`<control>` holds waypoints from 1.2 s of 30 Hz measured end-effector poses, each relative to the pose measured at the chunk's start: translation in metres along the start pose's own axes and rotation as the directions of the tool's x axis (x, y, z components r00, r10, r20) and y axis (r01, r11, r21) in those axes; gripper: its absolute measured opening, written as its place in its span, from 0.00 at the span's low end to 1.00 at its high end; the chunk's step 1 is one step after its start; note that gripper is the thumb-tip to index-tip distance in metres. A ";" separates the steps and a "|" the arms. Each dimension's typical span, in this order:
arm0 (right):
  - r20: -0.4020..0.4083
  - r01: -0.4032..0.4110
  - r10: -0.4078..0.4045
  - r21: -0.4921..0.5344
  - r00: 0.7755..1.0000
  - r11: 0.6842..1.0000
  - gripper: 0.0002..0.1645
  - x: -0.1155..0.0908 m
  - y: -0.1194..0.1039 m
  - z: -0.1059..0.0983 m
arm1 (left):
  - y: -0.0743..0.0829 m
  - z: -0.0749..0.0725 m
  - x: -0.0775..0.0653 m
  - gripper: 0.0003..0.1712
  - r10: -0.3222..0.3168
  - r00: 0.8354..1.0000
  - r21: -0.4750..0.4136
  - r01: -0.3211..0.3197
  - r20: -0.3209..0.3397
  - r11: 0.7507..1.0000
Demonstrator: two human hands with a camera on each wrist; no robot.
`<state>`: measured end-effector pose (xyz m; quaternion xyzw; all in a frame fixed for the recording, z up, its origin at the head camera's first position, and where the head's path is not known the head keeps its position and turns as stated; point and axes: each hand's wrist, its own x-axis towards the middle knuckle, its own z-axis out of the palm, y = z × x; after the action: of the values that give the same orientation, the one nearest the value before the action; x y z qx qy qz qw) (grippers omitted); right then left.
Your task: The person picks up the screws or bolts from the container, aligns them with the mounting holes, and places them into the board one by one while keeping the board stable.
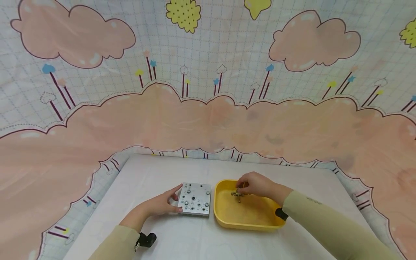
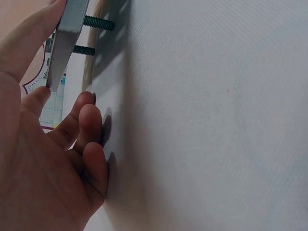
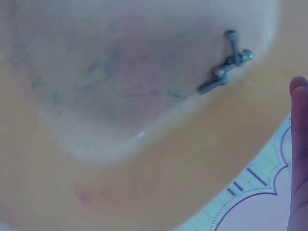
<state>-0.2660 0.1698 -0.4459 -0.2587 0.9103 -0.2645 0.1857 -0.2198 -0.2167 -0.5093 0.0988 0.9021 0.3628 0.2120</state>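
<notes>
My left hand point(image 1: 164, 203) grips the left edge of a square silver metal plate point(image 1: 199, 193) with thumb and index finger. Holes and bolt heads dot the plate's top. In the left wrist view, threaded bolts point(image 2: 98, 22) stick out beneath the raised plate point(image 2: 72, 21), and the other fingers point(image 2: 90, 120) curl loosely near the table. My right hand point(image 1: 256, 185) reaches into a yellow tray point(image 1: 248, 226), its fingertips right over a small pile of metal bolts point(image 1: 238, 194). The right wrist view shows these bolts point(image 3: 226, 67) lying together, apart from the visible fingers point(image 3: 299, 125).
A white-covered table point(image 1: 175, 238) lies under the plate and tray. Behind it hangs a patterned cloth point(image 1: 208, 122) with clouds. The tray's raised wall stands just right of the plate. A black wrist camera point(image 1: 147, 239) is worn on the left wrist.
</notes>
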 end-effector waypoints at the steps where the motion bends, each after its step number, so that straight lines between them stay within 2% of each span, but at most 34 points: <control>1: -0.003 0.016 -0.016 0.009 1.000 1.000 0.11 0.000 -0.001 -0.001 | 0.000 0.000 0.001 0.59 0.002 1.000 -0.001 -0.002 0.000 1.000; 6: -0.028 0.091 -0.091 0.012 0.995 0.996 0.12 0.002 -0.006 -0.004 | 0.001 0.000 0.002 0.59 0.004 1.000 -0.004 -0.004 0.002 1.000; 13: -0.051 0.062 -0.061 0.017 0.997 0.998 0.13 0.012 -0.018 -0.002 | 0.001 0.000 0.003 0.60 0.011 1.000 0.006 -0.011 0.001 1.000; 23: -0.012 0.086 -0.086 0.087 0.996 0.992 0.12 0.033 -0.043 0.008 | 0.001 0.000 0.003 0.61 0.009 1.000 0.013 -0.009 0.002 1.000; 28: 0.037 0.084 -0.090 0.144 0.995 0.986 0.13 0.045 -0.057 0.013 | 0.000 0.000 0.004 0.61 0.007 1.000 0.012 -0.007 0.013 1.000; 36: 0.097 0.094 -0.105 0.112 0.990 0.989 0.09 0.066 -0.071 0.027 | -0.002 0.001 0.007 0.60 0.005 1.000 0.026 -0.005 0.007 1.000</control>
<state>-0.2794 0.0703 -0.4390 -0.3068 0.8700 -0.3084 0.2322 -0.2256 -0.2154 -0.5134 0.1049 0.9057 0.3513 0.2128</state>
